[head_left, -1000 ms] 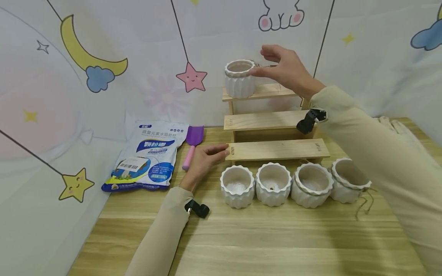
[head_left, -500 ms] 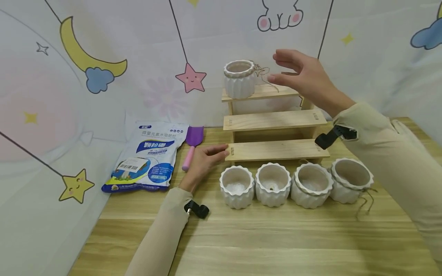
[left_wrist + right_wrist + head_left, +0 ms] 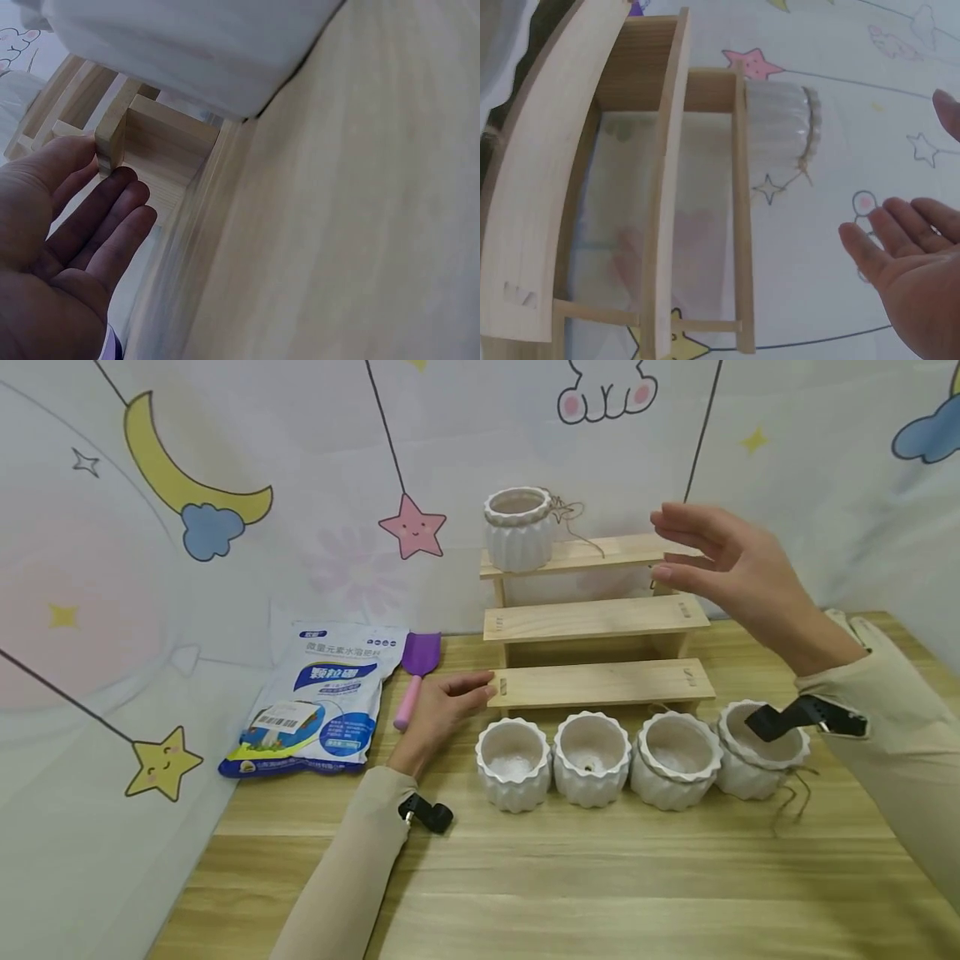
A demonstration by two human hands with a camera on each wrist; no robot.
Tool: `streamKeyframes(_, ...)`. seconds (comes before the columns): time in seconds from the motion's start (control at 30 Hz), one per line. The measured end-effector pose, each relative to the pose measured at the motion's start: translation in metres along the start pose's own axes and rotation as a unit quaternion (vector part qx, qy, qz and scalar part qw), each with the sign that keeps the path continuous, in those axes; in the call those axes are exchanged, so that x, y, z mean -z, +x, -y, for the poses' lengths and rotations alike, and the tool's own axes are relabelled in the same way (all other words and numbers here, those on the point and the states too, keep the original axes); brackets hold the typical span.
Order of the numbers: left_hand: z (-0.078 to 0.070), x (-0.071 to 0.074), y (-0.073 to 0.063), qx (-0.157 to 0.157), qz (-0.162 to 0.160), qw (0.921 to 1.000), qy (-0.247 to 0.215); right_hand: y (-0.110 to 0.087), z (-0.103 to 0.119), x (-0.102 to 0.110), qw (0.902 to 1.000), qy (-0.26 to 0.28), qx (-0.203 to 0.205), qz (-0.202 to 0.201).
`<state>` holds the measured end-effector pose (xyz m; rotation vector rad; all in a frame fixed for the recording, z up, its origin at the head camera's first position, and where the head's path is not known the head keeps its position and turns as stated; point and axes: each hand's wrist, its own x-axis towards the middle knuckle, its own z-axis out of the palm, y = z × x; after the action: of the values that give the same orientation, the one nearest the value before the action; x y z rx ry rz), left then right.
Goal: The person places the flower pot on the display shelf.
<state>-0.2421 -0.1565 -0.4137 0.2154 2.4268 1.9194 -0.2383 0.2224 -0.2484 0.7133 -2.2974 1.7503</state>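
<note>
A three-tier wooden plant stand (image 3: 600,683) stands at the back of the table. My left hand (image 3: 441,714) pinches the left end of its lowest board (image 3: 112,135) between thumb and fingers. On the left of the top tier sits a white fluted pot (image 3: 519,531) with twine tied under its rim. My right hand (image 3: 738,572) is in the air by the top tier's right end, fingers relaxed and apart, holding nothing. Several more white pots line up before the stand, among them a left one (image 3: 514,765) and a twine-tied one (image 3: 757,750) partly hidden by the wrist camera.
Left of the stand lie a white and blue bag (image 3: 315,697) and a small shovel (image 3: 420,660) with a purple blade and pink handle. A printed cloth (image 3: 337,460) hangs behind the wooden table (image 3: 570,885).
My right hand has let go of the pot on the top tier and moved right and down, away from it. The pot stays in place. My left hand has stayed at the lowest board.
</note>
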Motion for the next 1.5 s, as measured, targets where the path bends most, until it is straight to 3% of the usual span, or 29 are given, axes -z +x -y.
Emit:
streamKeyframes(0.43, 0.0, -0.002, -0.001, -0.006, 0.005, 1.0, 0.002, -0.067, -0.025, 0.034, 0.994, -0.079, -0.074, 0.017)
streamKeyframes(0.8, 0.0, -0.003, -0.001, -0.003, 0.001, 1.0, 0.0, -0.107, -0.058, 0.052, 0.9901, -0.109, -0.071, 0.052)
streamKeyframes(1.2, -0.002, -0.002, -0.002, -0.006, -0.001, 0.9999, 0.009, -0.125, -0.079, 0.071, 0.9859, -0.117, -0.069, 0.098)
streamKeyframes(1.5, -0.002, 0.0, -0.001, -0.009, -0.004, 0.9999, 0.008, -0.133, -0.083, 0.084, 0.9724, -0.156, -0.096, 0.145)
